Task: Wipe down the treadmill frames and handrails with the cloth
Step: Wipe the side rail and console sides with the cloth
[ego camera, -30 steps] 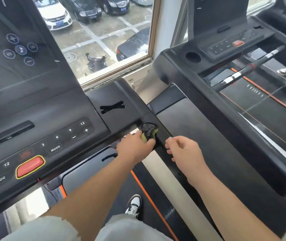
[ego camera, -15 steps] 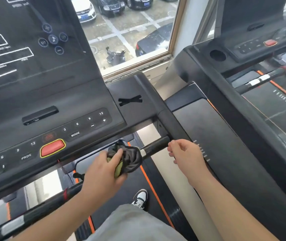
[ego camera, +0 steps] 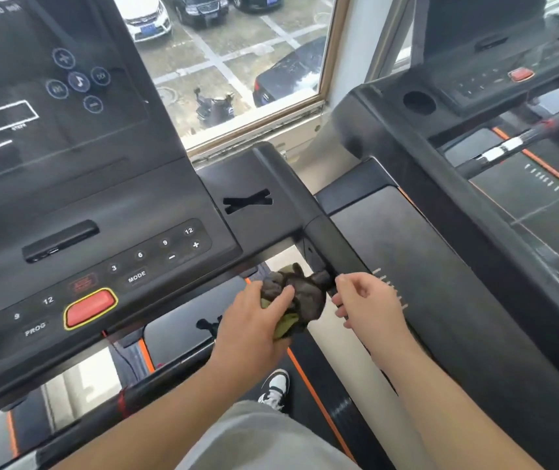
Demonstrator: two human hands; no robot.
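Observation:
My left hand [ego camera: 254, 320] grips a dark cloth [ego camera: 300, 295] with a yellow-green underside, bunched around the right end of the black crossbar handrail [ego camera: 156, 391] under the console. The cloth covers the spot where the crossbar meets the black side handrail [ego camera: 332, 245]. My right hand [ego camera: 369, 300] rests beside the cloth against the lower part of that side rail, fingers curled loosely, holding nothing that I can see. The treadmill console [ego camera: 101, 232] with number keys and a red stop button [ego camera: 90, 307] sits just above my left hand.
A second treadmill [ego camera: 475, 232] stands close on the right, with its own console and crossbar. A window [ego camera: 237, 62] ahead looks down on parked cars. Below are the belt with orange stripes [ego camera: 312, 395], my shoe [ego camera: 276, 390] and grey shorts [ego camera: 257, 439].
My left hand slid the cloth left along the crossbar, then back right to the joint with the side rail. My right hand stayed by the rail. The view shifted slightly.

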